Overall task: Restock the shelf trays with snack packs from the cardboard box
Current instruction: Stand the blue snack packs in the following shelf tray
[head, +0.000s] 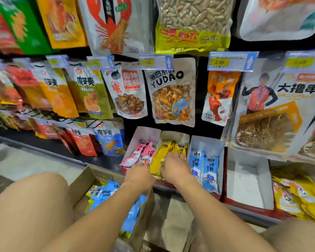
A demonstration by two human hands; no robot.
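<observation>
Head view puts the fingertips of both hands in among the packs, blurred and partly hidden behind the knuckles, so whether they grip or merely press cannot be told. The left hand (139,172) meets the lower ends of the pink packs (143,154). The right hand (175,169), just beside it, lies on the yellow packs (163,155). Each colour stands in its own tray: the pink tray (144,132), the middle tray (174,135) and, to the right, a third tray (207,142) with upright blue packs (204,167). Farther right sits a white tray (247,180) with a red edge, then a loose heap of yellow bags (298,195). Both forearms cross over the cardboard box (84,180), which stands on the floor below the shelf edge, between the person's bare knees (25,206). The left forearm covers part of the boxed packs (105,190), mostly blue, lying inside it. Large snack bags (171,91) hang under price tags (232,61), the lowest ending just above the trays' back walls.
</observation>
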